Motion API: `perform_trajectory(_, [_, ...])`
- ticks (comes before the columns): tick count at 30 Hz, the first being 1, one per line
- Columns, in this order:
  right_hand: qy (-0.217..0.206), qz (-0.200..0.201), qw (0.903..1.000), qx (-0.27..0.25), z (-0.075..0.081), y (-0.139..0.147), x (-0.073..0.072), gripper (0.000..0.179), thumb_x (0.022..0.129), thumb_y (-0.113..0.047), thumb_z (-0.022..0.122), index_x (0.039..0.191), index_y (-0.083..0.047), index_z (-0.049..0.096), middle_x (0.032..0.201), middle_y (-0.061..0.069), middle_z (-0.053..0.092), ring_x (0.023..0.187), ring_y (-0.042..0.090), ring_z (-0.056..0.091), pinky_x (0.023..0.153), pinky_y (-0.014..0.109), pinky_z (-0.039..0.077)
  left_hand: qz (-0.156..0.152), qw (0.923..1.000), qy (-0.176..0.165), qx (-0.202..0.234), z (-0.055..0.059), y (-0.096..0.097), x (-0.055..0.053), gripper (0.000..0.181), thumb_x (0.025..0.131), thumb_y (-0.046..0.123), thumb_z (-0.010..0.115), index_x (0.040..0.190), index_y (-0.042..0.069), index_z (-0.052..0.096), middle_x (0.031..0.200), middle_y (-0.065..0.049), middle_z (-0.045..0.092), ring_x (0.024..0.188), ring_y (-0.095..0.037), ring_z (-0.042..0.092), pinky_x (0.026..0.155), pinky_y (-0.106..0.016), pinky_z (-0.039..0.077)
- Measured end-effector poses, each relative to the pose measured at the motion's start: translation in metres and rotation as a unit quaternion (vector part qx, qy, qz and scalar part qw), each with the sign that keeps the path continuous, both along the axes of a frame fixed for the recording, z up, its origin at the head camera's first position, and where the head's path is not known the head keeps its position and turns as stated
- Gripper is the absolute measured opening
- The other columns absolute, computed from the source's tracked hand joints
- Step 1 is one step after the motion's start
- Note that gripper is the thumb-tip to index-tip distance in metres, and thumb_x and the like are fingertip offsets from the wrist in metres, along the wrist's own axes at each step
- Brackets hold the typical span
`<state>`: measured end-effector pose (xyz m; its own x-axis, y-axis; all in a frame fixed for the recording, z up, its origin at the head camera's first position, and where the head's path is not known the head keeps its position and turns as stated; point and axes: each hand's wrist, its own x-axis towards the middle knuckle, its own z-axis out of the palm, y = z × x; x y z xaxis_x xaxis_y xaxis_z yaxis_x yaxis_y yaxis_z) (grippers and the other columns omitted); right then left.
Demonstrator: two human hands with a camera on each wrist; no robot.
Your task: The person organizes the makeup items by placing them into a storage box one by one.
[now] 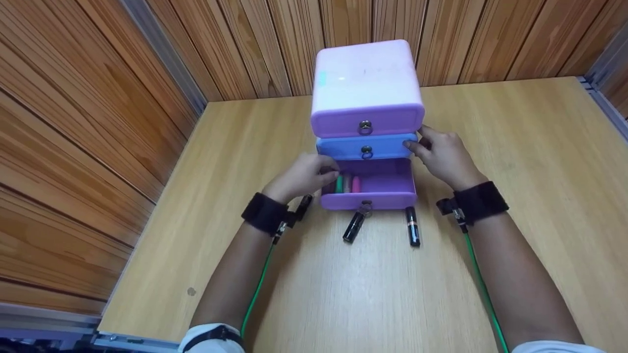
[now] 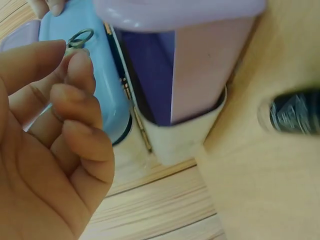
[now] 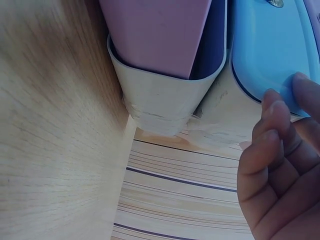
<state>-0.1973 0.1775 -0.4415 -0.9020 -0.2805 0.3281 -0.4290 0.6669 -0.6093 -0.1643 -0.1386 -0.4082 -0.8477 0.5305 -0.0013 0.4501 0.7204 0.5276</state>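
Note:
A small drawer tower has a purple top drawer, a blue middle drawer and a purple bottom drawer pulled out. Inside the bottom one, at its left, stand a green stick, a greyish stick and a pink stick. My left hand hovers at that drawer's left side, fingers loosely curled, with nothing visible between them in the left wrist view. My right hand grips the blue drawer's right edge, thumb on its front and fingers along the side.
On the table before the tower lie a black tube and another black tube with a pale band. A dark tube shows beside my left wrist. Wood-panelled walls stand behind and at left.

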Motion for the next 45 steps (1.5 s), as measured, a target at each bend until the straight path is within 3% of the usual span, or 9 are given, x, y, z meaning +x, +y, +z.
perform_trajectory(4, [0.001, -0.002, 1.0000, 0.003, 0.000, 0.002, 0.001, 0.040, 0.099, -0.039, 0.055, 0.131, -0.015, 0.058, 0.071, 0.005, 0.058, 0.059, 0.020, 0.051, 0.050, 0.035, 0.040, 0.002, 0.9999, -0.015, 0.001, -0.003, -0.013, 0.009, 0.019, 0.096, 0.021, 0.062, 0.106, 0.008, 0.072, 0.088, 0.000, 0.068, 0.071, -0.012, 0.060, 0.061, -0.028, 0.051])
perform_trajectory(8, [0.000, -0.006, 1.0000, 0.001, -0.002, 0.001, 0.001, 0.040, 0.099, -0.040, 0.055, 0.131, -0.016, 0.058, 0.071, 0.005, 0.057, 0.059, 0.021, 0.049, 0.050, 0.035, 0.040, 0.019, 0.9991, -0.038, -0.002, -0.014, -0.027, 0.016, 0.020, 0.097, 0.022, 0.061, 0.106, 0.009, 0.072, 0.083, 0.002, 0.064, 0.071, -0.014, 0.058, 0.059, -0.030, 0.049])
perform_trajectory(15, [-0.001, 0.004, 1.0000, -0.008, -0.005, -0.013, 0.000, 0.036, 0.099, -0.040, 0.055, 0.126, -0.016, 0.060, 0.069, 0.005, 0.055, 0.057, 0.021, 0.048, 0.049, 0.035, 0.038, 0.085, 0.9955, -0.041, -0.010, -0.034, -0.061, 0.033, 0.018, 0.097, 0.025, 0.061, 0.106, 0.012, 0.071, 0.081, 0.003, 0.064, 0.068, -0.013, 0.058, 0.057, -0.030, 0.049])
perform_trajectory(19, [-0.002, 0.010, 0.9999, -0.009, -0.004, -0.021, -0.003, 0.036, 0.099, -0.039, 0.056, 0.126, -0.015, 0.060, 0.067, 0.005, 0.052, 0.056, 0.021, 0.047, 0.049, 0.035, 0.038, 0.133, 0.9906, -0.029, 0.006, -0.041, -0.077, 0.041, 0.025, 0.095, 0.026, 0.065, 0.115, 0.011, 0.066, 0.079, -0.001, 0.062, 0.063, -0.016, 0.057, 0.053, -0.032, 0.048])
perform_trajectory(22, [-0.003, 0.012, 0.9999, -0.011, -0.004, -0.024, -0.004, 0.036, 0.099, -0.039, 0.056, 0.127, -0.016, 0.059, 0.067, 0.005, 0.051, 0.056, 0.020, 0.046, 0.049, 0.035, 0.037, 0.155, 0.9876, -0.025, -0.014, -0.044, -0.082, 0.045, 0.033, 0.094, 0.028, 0.066, 0.122, 0.011, 0.063, 0.081, -0.002, 0.061, 0.066, -0.016, 0.057, 0.055, -0.033, 0.048])
perform_trajectory(27, [-0.001, 0.015, 0.9998, -0.013, -0.002, -0.023, -0.003, 0.037, 0.099, -0.038, 0.056, 0.129, -0.016, 0.059, 0.067, 0.005, 0.051, 0.057, 0.021, 0.046, 0.050, 0.035, 0.038, 0.144, 0.9869, -0.035, -0.065, -0.047, -0.079, 0.045, 0.043, 0.093, 0.033, 0.066, 0.129, 0.012, 0.059, 0.081, 0.001, 0.062, 0.066, -0.015, 0.059, 0.057, -0.031, 0.048])
perform_trajectory(36, [-0.009, 0.010, 0.9998, -0.011, 0.004, -0.018, -0.001, 0.043, 0.099, -0.042, 0.054, 0.135, -0.019, 0.056, 0.069, 0.006, 0.054, 0.059, 0.022, 0.048, 0.051, 0.036, 0.040, 0.146, 0.9831, -0.053, -0.098, -0.049, -0.074, 0.043, 0.058, 0.085, 0.033, 0.075, 0.136, 0.015, 0.054, 0.071, 0.002, 0.061, 0.062, -0.014, 0.056, 0.056, -0.033, 0.044])
perform_trajectory(41, [0.003, 0.013, 0.9998, -0.011, 0.006, -0.016, 0.001, 0.038, 0.099, -0.040, 0.055, 0.128, -0.016, 0.059, 0.069, 0.005, 0.055, 0.057, 0.021, 0.048, 0.050, 0.035, 0.038, 0.145, 0.9810, -0.109, -0.069, -0.047, -0.075, 0.045, 0.065, 0.087, 0.028, 0.069, 0.146, 0.012, 0.044, 0.073, 0.000, 0.060, 0.055, -0.012, 0.049, 0.052, -0.030, 0.041])
perform_trajectory(45, [0.007, 0.017, 0.9998, -0.009, 0.008, -0.016, 0.000, 0.040, 0.099, -0.041, 0.054, 0.129, -0.015, 0.058, 0.070, 0.005, 0.056, 0.057, 0.021, 0.048, 0.049, 0.035, 0.037, 0.141, 0.9781, -0.150, -0.031, -0.044, -0.075, 0.048, 0.060, 0.088, 0.024, 0.066, 0.143, 0.010, 0.047, 0.076, -0.001, 0.061, 0.054, -0.011, 0.046, 0.050, -0.028, 0.038])
